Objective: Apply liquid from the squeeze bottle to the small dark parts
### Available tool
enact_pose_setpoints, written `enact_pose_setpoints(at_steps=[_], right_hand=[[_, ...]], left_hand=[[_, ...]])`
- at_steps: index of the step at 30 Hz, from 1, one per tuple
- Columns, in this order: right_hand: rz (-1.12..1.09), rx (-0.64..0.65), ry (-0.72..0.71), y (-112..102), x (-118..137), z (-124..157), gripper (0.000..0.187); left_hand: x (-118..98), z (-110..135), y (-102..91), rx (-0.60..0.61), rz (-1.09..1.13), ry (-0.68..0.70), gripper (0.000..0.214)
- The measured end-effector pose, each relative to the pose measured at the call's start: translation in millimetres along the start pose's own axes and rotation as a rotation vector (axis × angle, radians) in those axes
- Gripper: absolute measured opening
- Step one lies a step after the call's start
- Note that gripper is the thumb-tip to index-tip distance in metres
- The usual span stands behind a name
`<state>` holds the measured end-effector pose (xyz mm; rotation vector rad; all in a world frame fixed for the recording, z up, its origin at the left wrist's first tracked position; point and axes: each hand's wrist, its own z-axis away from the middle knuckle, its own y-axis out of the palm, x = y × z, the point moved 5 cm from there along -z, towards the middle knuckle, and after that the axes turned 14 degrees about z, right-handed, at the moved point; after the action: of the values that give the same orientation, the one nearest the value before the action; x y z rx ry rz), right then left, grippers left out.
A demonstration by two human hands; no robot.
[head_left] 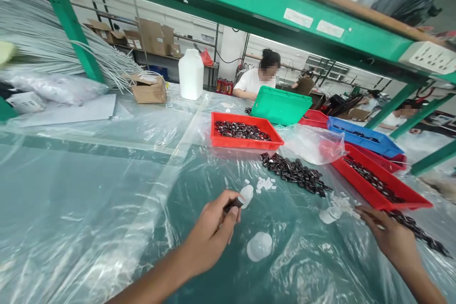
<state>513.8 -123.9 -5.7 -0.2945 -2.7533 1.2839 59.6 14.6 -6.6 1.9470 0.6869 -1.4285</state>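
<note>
Black little parts point(292, 172) lie in a loose heap on the tabletop point(107, 190), which has a sheet of clear plastic over it. More of them fill the red tray point(245, 141) behind the heap and the long red tray point(383, 185) on the right. A row of them also sits on the plastic near the right hand point(388, 235). So it looks like lots of parts are sorted into trays, and the heap is left to go through.

One black part point(233, 204) is pinched in the left hand point(213, 232). The thumb and fingers are closed tight on it, and the hand is held up a bit over the tabletop, arm coming in from the bottom. A small white cap point(246, 194) sits just beside it.

The right hand lies low, palm down, reaching toward the row of parts. Its fingers look loosely open, and I cannot see anything held in them. A clear round cup point(329, 214) is just to its left, and another clear round cup point(259, 247) rests between the two hands. Tiny white bits point(265, 184) lie near the heap.
</note>
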Motion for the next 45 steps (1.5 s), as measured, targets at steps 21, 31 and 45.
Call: enact_pose_setpoints(at_steps=[21,31,45], right_hand=[[-0.545,-0.135,-0.301,-54,334,-45,0.021],[-0.318,-0.202,-0.432,-61,342,-38,0.026],[-0.183,-0.173,-0.541,-59,348,-31,0.022]], left_hand=[[-9,1,5.1,0.068,-0.030,0.110,0.029],[-10,5,6.9,0.028,-0.080,0.157,0.029],[-11,7,5.8,0.015,-0.198,0.242,0.029]])
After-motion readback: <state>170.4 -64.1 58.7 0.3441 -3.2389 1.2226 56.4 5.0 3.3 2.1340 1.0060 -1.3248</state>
